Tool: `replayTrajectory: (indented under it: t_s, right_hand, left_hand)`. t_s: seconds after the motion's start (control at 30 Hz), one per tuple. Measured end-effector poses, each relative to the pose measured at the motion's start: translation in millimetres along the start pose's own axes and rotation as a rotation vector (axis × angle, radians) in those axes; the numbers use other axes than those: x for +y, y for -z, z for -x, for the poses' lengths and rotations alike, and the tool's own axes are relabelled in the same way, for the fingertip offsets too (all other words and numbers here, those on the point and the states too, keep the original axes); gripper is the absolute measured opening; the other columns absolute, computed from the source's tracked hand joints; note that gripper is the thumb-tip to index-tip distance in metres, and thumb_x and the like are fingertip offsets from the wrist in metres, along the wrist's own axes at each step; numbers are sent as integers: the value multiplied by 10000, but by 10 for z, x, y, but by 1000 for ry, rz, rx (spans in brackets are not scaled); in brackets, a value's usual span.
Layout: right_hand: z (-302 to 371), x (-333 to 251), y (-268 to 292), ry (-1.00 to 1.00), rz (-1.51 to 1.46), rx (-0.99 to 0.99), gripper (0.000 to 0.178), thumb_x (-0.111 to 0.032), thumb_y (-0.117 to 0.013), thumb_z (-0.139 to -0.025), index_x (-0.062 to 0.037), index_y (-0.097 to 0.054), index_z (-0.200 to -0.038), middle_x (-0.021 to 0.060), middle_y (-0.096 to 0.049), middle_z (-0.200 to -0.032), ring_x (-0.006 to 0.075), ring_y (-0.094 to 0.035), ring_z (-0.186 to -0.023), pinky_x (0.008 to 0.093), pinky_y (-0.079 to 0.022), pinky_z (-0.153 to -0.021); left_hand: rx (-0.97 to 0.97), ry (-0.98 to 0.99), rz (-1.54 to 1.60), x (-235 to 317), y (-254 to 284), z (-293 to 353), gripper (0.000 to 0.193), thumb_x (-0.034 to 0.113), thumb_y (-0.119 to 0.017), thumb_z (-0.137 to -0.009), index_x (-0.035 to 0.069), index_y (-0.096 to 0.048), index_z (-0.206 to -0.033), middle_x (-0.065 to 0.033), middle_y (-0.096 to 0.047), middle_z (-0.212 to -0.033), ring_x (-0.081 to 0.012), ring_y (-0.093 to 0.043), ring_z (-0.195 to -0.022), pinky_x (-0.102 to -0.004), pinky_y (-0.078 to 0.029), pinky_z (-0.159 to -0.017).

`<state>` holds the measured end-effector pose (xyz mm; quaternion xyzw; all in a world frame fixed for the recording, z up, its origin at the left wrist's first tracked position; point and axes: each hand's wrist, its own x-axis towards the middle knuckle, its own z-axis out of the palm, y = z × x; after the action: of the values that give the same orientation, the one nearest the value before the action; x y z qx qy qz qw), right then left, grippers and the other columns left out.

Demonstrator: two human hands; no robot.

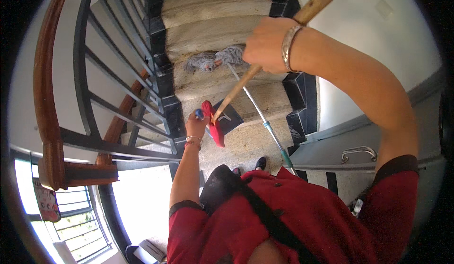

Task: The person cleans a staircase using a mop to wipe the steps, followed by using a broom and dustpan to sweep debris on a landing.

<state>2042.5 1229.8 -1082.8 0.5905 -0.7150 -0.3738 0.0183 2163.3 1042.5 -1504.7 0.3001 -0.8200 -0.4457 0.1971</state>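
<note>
My right hand (270,45) is raised and wrapped round the upper part of a long wooden broom handle (240,87). The handle slants down to the left and meets a red broom head (215,130). My left hand (195,124) is closed round a blue-ended handle (199,114), close beside the red head. Below them shows a dark square dustpan (230,119) with a pale T-shaped mark. How the blue-ended handle joins the dustpan is hidden.
A grey string mop (208,61) lies on the stairs (215,6), its pole (257,108) running down to my right. A metal railing (82,74) with a wooden handrail (46,74) stands at left. A grey panel with a metal handle (358,153) is at right.
</note>
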Motion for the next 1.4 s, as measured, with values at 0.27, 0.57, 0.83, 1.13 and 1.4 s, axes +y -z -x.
replayTrajectory:
  t_s: [0.27, 0.57, 0.83, 1.13, 1.4]
  right_hand:
    - [-407, 8, 512, 163, 306, 111, 204, -224, -744, -728, -98, -715, -885, 69, -682, -811, 229, -657, -806, 391, -559, -678]
    - [-566, -143, 553, 327, 199, 324, 101, -228, -682, -786, -153, -711, -847, 13, -680, -872, 195, -642, -867, 331, -538, -737]
    - [-557, -306, -918, 554, -998, 1038, 126, -126, -641, -826, -119, -611, -948, 23, -588, -754, 177, -577, -736, 321, -501, -685]
    - [-1061, -2156, -5985, -798, -1625, -425, 962, -456, -667, -778, -71, -122, -1471, 261, -459, -1327, 374, -492, -1195, 435, -420, -982]
    - [-1368, -2894, -6999, -928, -1726, -498, 957, -503, -722, -679, -106, -276, -1427, 192, -638, -1094, 364, -614, -1012, 412, -491, -860]
  left_hand:
    - [218, -136, -55, 564, -462, 116, 1174, 359, -889, -486, 104, -239, -1431, -171, -467, -1254, -373, -442, -1135, -492, -291, -998]
    - [559, 321, -170, 595, -766, -172, 690, 361, -735, -678, 12, -461, -1207, -186, -562, -1088, -397, -493, -1026, -478, -406, -885]
    - [569, -127, -412, 290, -538, -369, 459, 343, -682, -733, 4, -551, -1013, -222, -606, -1010, -396, -554, -983, -465, -449, -815]
    - [531, 200, 69, 395, -409, -254, 195, 178, -735, -740, 29, -650, -833, -79, -667, -791, -177, -625, -766, -323, -492, -728]
    - [571, 187, 209, -40, -113, -190, 109, 44, -636, -796, 0, -597, -888, -50, -616, -822, -133, -582, -771, -284, -500, -717]
